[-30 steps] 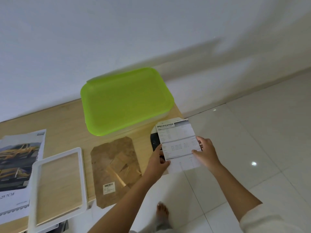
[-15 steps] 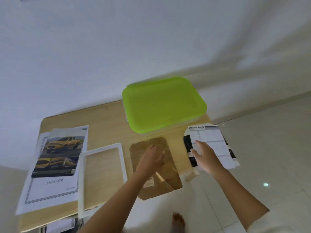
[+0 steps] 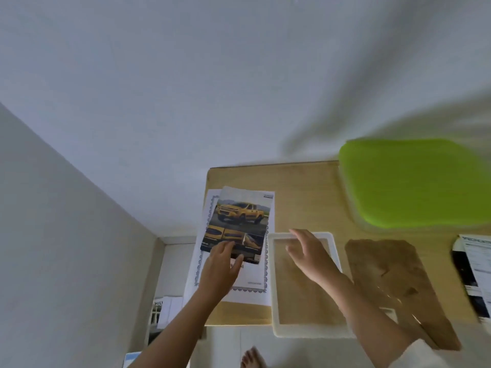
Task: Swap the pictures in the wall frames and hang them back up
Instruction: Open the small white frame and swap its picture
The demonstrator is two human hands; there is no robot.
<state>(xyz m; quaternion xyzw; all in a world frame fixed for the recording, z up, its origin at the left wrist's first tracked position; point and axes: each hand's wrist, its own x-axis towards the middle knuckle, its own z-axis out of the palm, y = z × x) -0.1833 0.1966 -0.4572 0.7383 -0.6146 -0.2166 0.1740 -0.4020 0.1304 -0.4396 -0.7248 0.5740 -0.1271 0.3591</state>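
A picture of a yellow truck point(image 3: 240, 221) lies on a white bordered sheet point(image 3: 252, 290) at the left end of the wooden table point(image 3: 300, 197). My left hand point(image 3: 220, 264) rests on the picture's lower edge with fairly straight fingers. Right of it lies an empty white frame point(image 3: 332, 240). My right hand point(image 3: 308, 253) hovers over the frame's upper part with its fingers spread, holding nothing. A brown backing board point(image 3: 393, 282) lies right of the frame. The specification sheet point(image 3: 475, 269) lies at the table's right end, cut off by the edge of the view.
A lime-green plastic lid point(image 3: 414, 181) covers a box at the back right of the table, against the white wall. A second wall meets it at a corner on the left. Papers point(image 3: 164, 309) lie low down beside the table. My bare foot point(image 3: 252, 357) stands on the floor tiles.
My view has swung left. My right hand has let go of the specification sheet and moved over the white frame. My left hand has gone from the backing board to the truck picture.
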